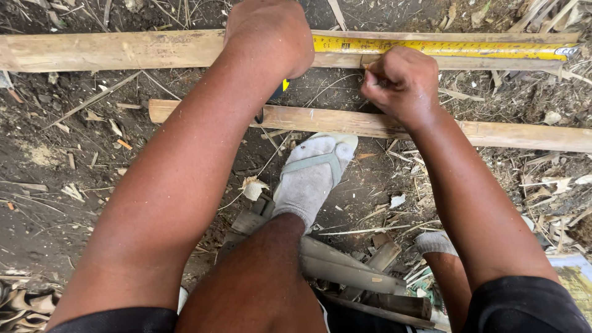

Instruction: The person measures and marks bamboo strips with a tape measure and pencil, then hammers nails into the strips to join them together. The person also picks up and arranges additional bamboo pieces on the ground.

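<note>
1. My left hand point(271, 34) is pressing down, closed, on a yellow tape measure point(444, 47) lying along the far bamboo slat point(111, 49).
2. My right hand point(401, 83) is fisted, pinching something small I cannot identify, at that slat's near edge.
3. A second slat point(505, 132) is lying nearer my sandalled foot point(311, 176).

A long pale bamboo slat point(123, 50) is lying farthest out on the dirt ground point(49, 185), a yellow tape measure point(444, 47) running along its right half. A shorter pale bamboo slat point(505, 134) is lying nearer, just beyond the grey-socked foot in a sandal point(311, 176).
</note>
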Tool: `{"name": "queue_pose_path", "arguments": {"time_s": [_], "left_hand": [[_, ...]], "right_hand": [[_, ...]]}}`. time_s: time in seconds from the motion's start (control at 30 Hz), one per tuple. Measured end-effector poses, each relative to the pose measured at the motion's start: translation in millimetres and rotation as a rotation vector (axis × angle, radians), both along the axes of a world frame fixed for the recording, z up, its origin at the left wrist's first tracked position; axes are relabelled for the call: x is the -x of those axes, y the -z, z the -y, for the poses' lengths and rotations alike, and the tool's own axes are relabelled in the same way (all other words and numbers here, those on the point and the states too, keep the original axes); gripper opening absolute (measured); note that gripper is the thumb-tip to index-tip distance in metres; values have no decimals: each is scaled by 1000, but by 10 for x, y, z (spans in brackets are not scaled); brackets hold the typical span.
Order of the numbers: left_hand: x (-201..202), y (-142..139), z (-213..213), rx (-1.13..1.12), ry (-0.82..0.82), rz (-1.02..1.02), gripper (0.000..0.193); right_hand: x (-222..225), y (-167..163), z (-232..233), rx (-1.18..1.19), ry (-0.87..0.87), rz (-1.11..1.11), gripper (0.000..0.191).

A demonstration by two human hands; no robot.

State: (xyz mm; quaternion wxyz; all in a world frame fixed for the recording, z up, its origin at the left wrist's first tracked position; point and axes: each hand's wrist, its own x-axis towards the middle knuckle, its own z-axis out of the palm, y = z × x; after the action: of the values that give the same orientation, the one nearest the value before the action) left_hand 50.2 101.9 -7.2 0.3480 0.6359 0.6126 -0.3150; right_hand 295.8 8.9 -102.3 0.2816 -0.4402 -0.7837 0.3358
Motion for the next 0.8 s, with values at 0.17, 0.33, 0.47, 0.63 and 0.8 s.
{"name": "queue_pose_path", "arguments": {"time_s": [0.17,0.33,0.47,0.63,0.8], "left_hand": [[3,25,13,-40,14,7,31],[10,33,25,-63,5,4,31],[9,27,25,-10,27,-21,30],[16,25,37,-55,9,-4,31],[37,36,32,-35,58,-7,37]], "right_hand": [[-9,4,11,-32,-27,35,27],[6,48,45,-2,82,-4,23],[12,69,48,-38,13,32,24],[2,38,28,-36,-12,20,26],[-49,-228,-12,113,109,-154,6]]}}
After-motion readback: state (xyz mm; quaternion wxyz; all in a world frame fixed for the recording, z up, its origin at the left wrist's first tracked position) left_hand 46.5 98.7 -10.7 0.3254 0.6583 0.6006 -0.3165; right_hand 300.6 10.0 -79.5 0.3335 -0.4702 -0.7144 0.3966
